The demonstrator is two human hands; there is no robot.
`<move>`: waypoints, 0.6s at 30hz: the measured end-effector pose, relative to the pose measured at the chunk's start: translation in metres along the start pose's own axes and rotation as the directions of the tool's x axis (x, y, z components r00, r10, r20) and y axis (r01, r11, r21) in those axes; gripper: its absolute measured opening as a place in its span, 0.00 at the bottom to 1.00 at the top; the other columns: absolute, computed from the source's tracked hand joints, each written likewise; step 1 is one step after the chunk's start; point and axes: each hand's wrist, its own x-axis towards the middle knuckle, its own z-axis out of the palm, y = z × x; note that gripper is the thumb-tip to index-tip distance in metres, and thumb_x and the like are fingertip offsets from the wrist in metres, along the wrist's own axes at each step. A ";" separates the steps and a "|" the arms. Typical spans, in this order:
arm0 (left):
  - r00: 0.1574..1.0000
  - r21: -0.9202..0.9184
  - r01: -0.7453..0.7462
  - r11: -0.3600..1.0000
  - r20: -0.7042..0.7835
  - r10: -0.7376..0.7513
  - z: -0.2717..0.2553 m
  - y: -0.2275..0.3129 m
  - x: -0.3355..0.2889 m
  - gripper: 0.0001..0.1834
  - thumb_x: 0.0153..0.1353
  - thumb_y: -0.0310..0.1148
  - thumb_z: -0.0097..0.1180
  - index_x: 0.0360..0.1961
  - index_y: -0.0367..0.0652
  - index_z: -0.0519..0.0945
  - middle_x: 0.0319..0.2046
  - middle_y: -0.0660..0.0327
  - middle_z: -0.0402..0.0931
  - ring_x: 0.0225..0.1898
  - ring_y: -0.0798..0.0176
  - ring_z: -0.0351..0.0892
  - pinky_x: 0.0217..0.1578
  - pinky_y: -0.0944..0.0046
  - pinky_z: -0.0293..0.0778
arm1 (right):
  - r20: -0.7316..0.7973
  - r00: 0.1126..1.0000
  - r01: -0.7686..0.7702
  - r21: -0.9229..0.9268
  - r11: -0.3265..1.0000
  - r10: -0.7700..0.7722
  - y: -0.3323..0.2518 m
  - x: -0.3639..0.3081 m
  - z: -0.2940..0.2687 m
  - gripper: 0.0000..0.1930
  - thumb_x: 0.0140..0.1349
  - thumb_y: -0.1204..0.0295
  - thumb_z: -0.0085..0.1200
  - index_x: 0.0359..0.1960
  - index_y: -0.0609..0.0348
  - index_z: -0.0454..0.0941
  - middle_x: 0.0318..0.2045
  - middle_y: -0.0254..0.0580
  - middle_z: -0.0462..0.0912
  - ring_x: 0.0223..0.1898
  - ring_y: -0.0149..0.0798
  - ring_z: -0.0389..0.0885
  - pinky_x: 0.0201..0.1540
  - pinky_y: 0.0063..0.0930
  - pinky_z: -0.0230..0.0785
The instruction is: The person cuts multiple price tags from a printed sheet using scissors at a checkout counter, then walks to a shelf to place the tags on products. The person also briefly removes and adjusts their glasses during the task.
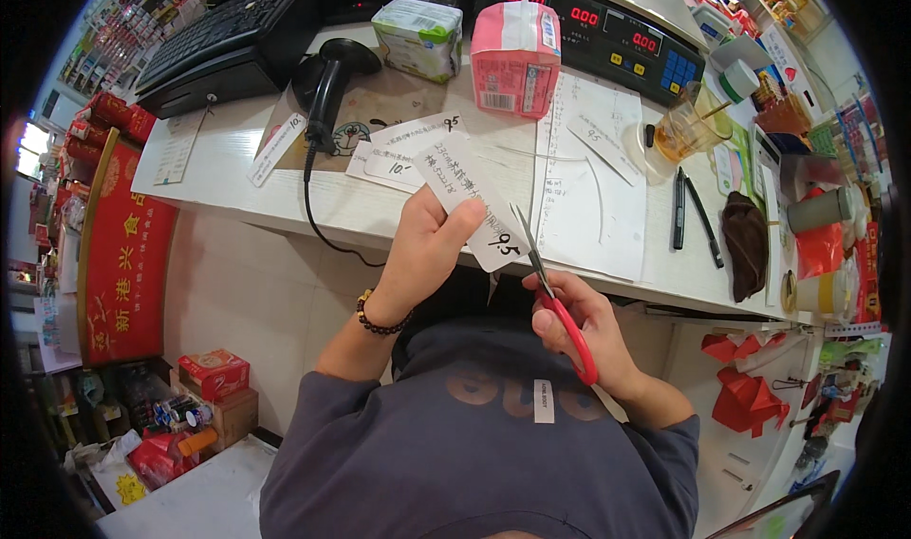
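Note:
My left hand pinches a white handwritten paper tag between thumb and fingers, holding it over the counter's front edge. In my right hand is a pair of red-handled scissors, its blades pointing up and slightly left. The blades are a little apart, beside the tag's right edge; whether they touch the paper I cannot tell. More handwritten tags lie on the counter just beyond my left hand. Thin curved paper strips rest on a large white sheet to the right.
On the counter stand a black barcode scanner, a green-white package, a pink package and a scale with red digits. A glass cup, pens and a brown pouch are to the right.

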 end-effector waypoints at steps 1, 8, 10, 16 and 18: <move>1.000 0.001 0.009 1.000 0.006 -0.009 0.000 -0.001 0.000 0.10 0.60 0.29 0.46 0.38 0.32 0.71 0.30 0.66 0.73 0.30 0.78 0.67 0.31 0.75 0.65 | -0.001 1.000 -0.003 0.005 1.000 0.003 0.000 -0.001 0.000 0.20 0.57 0.67 0.55 0.48 0.63 0.67 0.26 0.26 0.67 0.28 0.18 0.62 0.31 0.11 0.56; 1.000 0.043 -0.002 0.999 0.020 0.001 0.007 0.002 0.002 0.10 0.59 0.29 0.46 0.38 0.32 0.71 0.31 0.65 0.73 0.31 0.77 0.68 0.32 0.74 0.66 | 0.000 1.000 -0.010 0.015 1.000 0.010 0.001 -0.002 -0.006 0.20 0.57 0.67 0.56 0.49 0.63 0.67 0.26 0.25 0.66 0.27 0.18 0.61 0.30 0.11 0.56; 1.000 0.041 -0.009 0.999 0.021 0.009 0.009 0.003 0.003 0.10 0.60 0.29 0.46 0.38 0.32 0.71 0.31 0.64 0.74 0.32 0.76 0.69 0.33 0.73 0.67 | -0.009 1.000 -0.012 0.006 1.000 0.012 0.000 -0.002 -0.006 0.20 0.57 0.68 0.55 0.49 0.63 0.67 0.25 0.25 0.65 0.27 0.18 0.61 0.30 0.11 0.56; 0.998 0.047 -0.051 0.998 0.037 0.049 0.012 0.005 0.008 0.11 0.60 0.30 0.46 0.38 0.32 0.71 0.32 0.63 0.74 0.33 0.75 0.70 0.34 0.73 0.68 | -0.026 0.999 0.028 -0.025 0.999 -0.029 0.002 0.001 -0.008 0.20 0.57 0.70 0.55 0.49 0.63 0.67 0.25 0.24 0.64 0.27 0.17 0.60 0.30 0.11 0.55; 0.998 0.046 -0.052 0.998 0.040 0.050 0.011 0.004 0.009 0.11 0.60 0.30 0.46 0.38 0.32 0.70 0.32 0.63 0.74 0.33 0.75 0.70 0.34 0.73 0.68 | -0.028 0.999 0.042 -0.022 0.999 -0.043 0.003 0.002 -0.009 0.20 0.57 0.71 0.55 0.49 0.63 0.67 0.25 0.24 0.64 0.27 0.17 0.60 0.30 0.11 0.55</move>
